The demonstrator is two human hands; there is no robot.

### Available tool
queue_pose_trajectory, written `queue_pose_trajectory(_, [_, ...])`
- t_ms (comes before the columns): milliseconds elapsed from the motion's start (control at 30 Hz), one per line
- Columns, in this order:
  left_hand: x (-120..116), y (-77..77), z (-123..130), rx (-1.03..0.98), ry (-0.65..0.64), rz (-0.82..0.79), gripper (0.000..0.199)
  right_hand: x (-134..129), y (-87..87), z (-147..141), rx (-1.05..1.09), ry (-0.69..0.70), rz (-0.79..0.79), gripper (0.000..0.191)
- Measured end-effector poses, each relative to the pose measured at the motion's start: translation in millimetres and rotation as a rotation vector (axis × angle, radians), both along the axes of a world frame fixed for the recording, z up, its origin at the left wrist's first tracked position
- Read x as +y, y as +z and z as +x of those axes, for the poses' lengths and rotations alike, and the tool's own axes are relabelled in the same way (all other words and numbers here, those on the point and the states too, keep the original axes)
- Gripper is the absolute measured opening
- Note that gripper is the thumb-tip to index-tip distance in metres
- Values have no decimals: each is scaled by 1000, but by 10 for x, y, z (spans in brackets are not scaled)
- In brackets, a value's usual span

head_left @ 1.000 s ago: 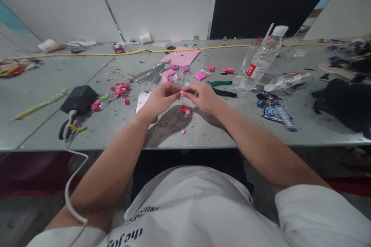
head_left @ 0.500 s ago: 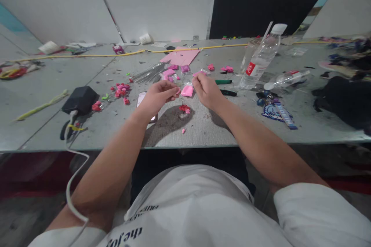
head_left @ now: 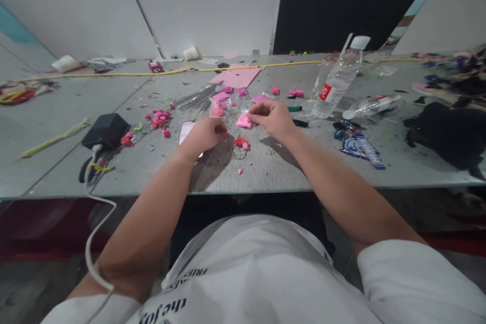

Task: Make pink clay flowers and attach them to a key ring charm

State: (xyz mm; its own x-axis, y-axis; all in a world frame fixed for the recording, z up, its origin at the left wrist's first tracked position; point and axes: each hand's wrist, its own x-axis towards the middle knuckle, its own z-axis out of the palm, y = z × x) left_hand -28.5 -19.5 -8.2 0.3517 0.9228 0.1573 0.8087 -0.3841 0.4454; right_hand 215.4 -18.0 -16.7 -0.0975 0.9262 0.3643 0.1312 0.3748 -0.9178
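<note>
My right hand pinches the edge of a small clear bag of pink material on the table. To its left my left hand is curled closed above the table, and what its fingers hold, if anything, is hidden. A phone lies partly under the left hand. Between and nearer than the hands rests a wire ring with red and pink pieces. One small pink piece lies near the table's front edge. More pink bags lie just beyond the hands.
Pink and red pieces and a black box with a white cable are at left. Green-handled pliers, an upright water bottle, a lying bottle, keychains and dark cloth are at right. Pink sheet at the back.
My right hand has moved onto the pink bag in the middle. My left hand has come slightly lower and left, its fingers curled in more, and the pink piece at its fingertips no longer shows.
</note>
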Motion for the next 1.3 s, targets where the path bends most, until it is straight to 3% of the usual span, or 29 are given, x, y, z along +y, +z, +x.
queue_pose_trajectory(267, [70,-76,-34,39,-12,62,14,-71,27,-23,-46,-5,66,23])
queue_pose_trajectory(367, [46,-28,-2,-85,-23,105,18,-106,33,-47,-16,35,51,14])
queue_pose_trajectory(533, [-92,104,107,-398,-41,140,21,-191,49,-64,-30,59,84,21])
queue_pose_trajectory(700, [-213,159,174,-581,-160,-76,31,-321,94,-106,-126,35,376,27])
queue_pose_trajectory(800, [-214,150,171,-649,-230,-181,27,-339,87,-147,-160,57,588,19])
queue_pose_trajectory(867, [-194,132,160,-707,-279,-219,22,-323,61,-167,-162,96,646,15])
queue_pose_trajectory(1000, [-161,95,139,-808,-332,-269,19,-311,28,-175,-143,161,661,12])
queue_pose_trajectory(1300, [-188,125,145,-866,-273,-319,16,-415,143,-145,-234,146,533,13])
